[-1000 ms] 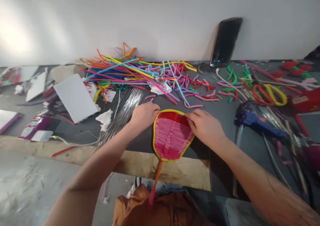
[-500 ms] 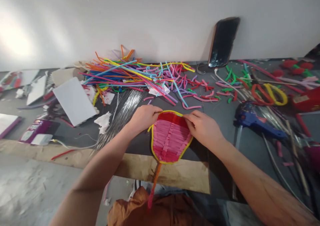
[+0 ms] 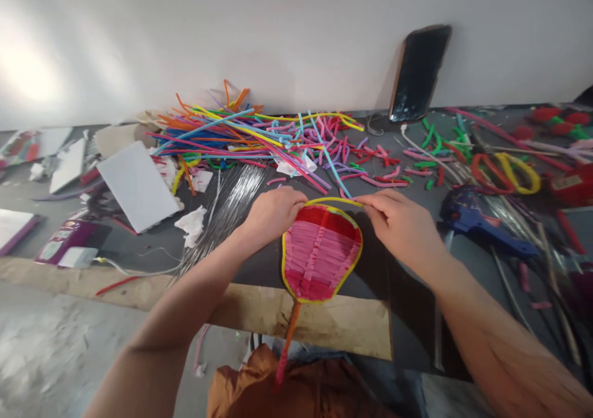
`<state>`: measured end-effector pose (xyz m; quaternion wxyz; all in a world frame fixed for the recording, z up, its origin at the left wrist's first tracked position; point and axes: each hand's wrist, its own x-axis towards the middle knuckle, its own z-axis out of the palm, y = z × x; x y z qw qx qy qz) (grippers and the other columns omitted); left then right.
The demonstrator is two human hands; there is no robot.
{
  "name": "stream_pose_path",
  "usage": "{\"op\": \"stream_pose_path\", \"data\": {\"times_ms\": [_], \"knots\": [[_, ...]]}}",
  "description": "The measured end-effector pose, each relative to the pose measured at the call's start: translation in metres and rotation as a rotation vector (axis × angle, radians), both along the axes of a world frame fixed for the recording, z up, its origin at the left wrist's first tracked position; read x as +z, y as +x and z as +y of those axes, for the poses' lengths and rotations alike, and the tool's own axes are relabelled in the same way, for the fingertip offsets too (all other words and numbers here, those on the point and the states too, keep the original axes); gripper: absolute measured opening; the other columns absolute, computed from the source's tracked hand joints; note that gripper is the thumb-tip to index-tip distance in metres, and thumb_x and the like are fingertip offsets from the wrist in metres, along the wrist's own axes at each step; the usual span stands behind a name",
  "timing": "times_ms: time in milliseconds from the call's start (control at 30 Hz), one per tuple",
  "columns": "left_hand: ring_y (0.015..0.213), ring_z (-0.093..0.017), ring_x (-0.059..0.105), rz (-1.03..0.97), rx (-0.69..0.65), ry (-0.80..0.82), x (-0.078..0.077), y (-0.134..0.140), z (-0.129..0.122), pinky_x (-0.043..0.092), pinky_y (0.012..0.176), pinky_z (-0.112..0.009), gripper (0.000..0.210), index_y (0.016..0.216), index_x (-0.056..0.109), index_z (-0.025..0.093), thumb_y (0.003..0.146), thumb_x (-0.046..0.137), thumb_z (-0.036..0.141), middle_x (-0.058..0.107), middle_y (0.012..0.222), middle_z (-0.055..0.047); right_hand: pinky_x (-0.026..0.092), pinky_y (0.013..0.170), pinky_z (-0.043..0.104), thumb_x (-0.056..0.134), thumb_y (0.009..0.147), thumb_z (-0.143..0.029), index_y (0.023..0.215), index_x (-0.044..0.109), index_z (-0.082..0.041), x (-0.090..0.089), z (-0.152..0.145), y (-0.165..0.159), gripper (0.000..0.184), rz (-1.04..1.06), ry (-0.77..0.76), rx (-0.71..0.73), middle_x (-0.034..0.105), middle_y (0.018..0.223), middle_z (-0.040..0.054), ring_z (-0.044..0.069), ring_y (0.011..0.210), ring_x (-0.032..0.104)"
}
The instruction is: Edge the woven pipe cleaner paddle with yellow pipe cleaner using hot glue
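Observation:
A fan-shaped piece made of pink and red pipe cleaners point(image 3: 319, 254) lies at the table's front, its orange and pink stem point(image 3: 290, 331) pointing toward me. Yellow pipe cleaner point(image 3: 331, 200) edges it and arches free above its red top. My left hand point(image 3: 280, 214) is closed at the upper left corner, pinching the yellow strip against the rim; its fingertips are partly hidden. On the other side, my right hand point(image 3: 393, 223) pinches the strip's right end, held apart from the fan's upper right edge.
Behind the fan lies a heap of colourful pipe cleaners point(image 3: 222, 137). Metal wires point(image 3: 231, 214) and a white block point(image 3: 139, 186) are to the left. A blue glue gun point(image 3: 482, 223) rests at right. A phone point(image 3: 419, 75) leans on the wall.
My right hand has moved right and slightly away from the fan, drawing the yellow strip's end off the top edge. My left hand has shifted slightly right, still at the upper left corner.

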<state>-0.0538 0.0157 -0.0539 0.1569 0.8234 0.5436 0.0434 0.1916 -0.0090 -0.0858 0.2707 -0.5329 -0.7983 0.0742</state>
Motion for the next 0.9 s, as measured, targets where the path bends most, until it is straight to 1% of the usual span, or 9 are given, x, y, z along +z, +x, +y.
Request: {"op": "stream_pose_path", "data": {"times_ms": [100, 200, 300, 367, 433, 567, 667, 800, 900], "knots": [[0.088, -0.019, 0.063, -0.083, -0.046, 0.067, -0.004, 0.013, 0.005, 0.047, 0.076, -0.029, 0.025, 0.095, 0.069, 0.02, 0.089, 0.045, 0.019, 0.068, 0.094, -0.004, 0.053, 0.08, 0.039, 0.052, 0.088, -0.021, 0.109, 0.067, -0.017, 0.005, 0.0, 0.004, 0.026, -0.036, 0.061, -0.001, 0.071, 0.098, 0.0091, 0.026, 0.093, 0.066], [0.089, -0.017, 0.063, -0.231, -0.156, 0.141, -0.004, 0.033, 0.01, 0.047, 0.077, -0.027, 0.024, 0.098, 0.066, 0.018, 0.09, 0.044, 0.017, 0.067, 0.095, -0.004, 0.051, 0.088, 0.043, 0.052, 0.09, -0.023, 0.114, 0.065, -0.017, 0.008, 0.002, 0.002, 0.028, -0.025, 0.148, 0.056, 0.07, 0.107, 0.0104, 0.026, 0.1, 0.064], [0.087, -0.015, 0.062, -0.346, -0.258, 0.14, 0.001, 0.051, 0.015, 0.047, 0.078, -0.027, 0.023, 0.098, 0.065, 0.017, 0.092, 0.044, 0.019, 0.066, 0.092, -0.004, 0.054, 0.083, 0.037, 0.05, 0.091, -0.019, 0.111, 0.067, -0.021, 0.009, 0.002, 0.001, 0.026, 0.05, 0.161, 0.09, 0.072, 0.103, 0.007, 0.022, 0.093, 0.067], [0.09, -0.016, 0.061, -0.367, -0.244, 0.132, 0.004, 0.054, 0.018, 0.047, 0.081, -0.028, 0.022, 0.101, 0.063, 0.016, 0.092, 0.043, 0.018, 0.066, 0.097, -0.006, 0.055, 0.079, 0.034, 0.048, 0.091, -0.016, 0.108, 0.068, -0.021, 0.01, 0.001, 0.004, 0.026, 0.084, 0.168, 0.044, 0.073, 0.098, 0.0063, 0.021, 0.089, 0.069], [0.095, -0.018, 0.06, -0.298, -0.196, 0.117, 0.004, 0.05, 0.022, 0.045, 0.085, -0.031, 0.022, 0.104, 0.061, 0.014, 0.09, 0.045, 0.016, 0.065, 0.102, -0.008, 0.054, 0.078, 0.034, 0.047, 0.091, -0.015, 0.105, 0.069, -0.02, 0.011, -0.001, 0.01, 0.026, 0.103, 0.176, -0.02, 0.074, 0.097, 0.007, 0.021, 0.089, 0.069], [0.099, -0.023, 0.056, -0.015, -0.242, -0.026, -0.005, 0.037, 0.023, 0.042, 0.09, -0.038, 0.019, 0.1, 0.063, 0.015, 0.087, 0.05, 0.02, 0.063, 0.101, -0.008, 0.053, 0.072, 0.033, 0.051, 0.09, -0.018, 0.102, 0.069, -0.019, 0.013, -0.004, 0.021, 0.022, 0.076, 0.157, -0.073, 0.073, 0.093, 0.0064, 0.021, 0.085, 0.069], [0.097, -0.023, 0.055, 0.065, -0.246, -0.095, -0.012, 0.035, 0.023, 0.041, 0.089, -0.04, 0.021, 0.099, 0.064, 0.017, 0.088, 0.05, 0.028, 0.061, 0.102, -0.008, 0.051, 0.065, 0.032, 0.054, 0.089, -0.022, 0.099, 0.07, -0.021, 0.016, -0.007, 0.023, 0.019, 0.014, 0.182, -0.117, 0.073, 0.088, 0.0042, 0.022, 0.08, 0.069], [0.089, -0.021, 0.056, 0.01, -0.234, -0.194, -0.008, 0.035, 0.026, 0.042, 0.082, -0.035, 0.017, 0.089, 0.062, 0.016, 0.085, 0.054, 0.029, 0.062, 0.093, -0.006, 0.051, 0.07, 0.034, 0.051, 0.09, -0.019, 0.094, 0.067, -0.019, 0.022, -0.01, 0.024, 0.017, -0.016, 0.286, -0.118, 0.072, 0.086, 0.0067, 0.023, 0.08, 0.067], [0.081, -0.017, 0.058, -0.142, -0.225, -0.361, 0.002, 0.028, 0.027, 0.043, 0.073, -0.028, 0.018, 0.094, 0.061, 0.015, 0.083, 0.053, 0.026, 0.064, 0.088, -0.004, 0.051, 0.075, 0.035, 0.051, 0.089, -0.015, 0.098, 0.065, -0.02, 0.027, -0.014, 0.022, 0.017, 0.029, 0.369, -0.074, 0.071, 0.09, 0.0087, 0.022, 0.084, 0.065]]}}
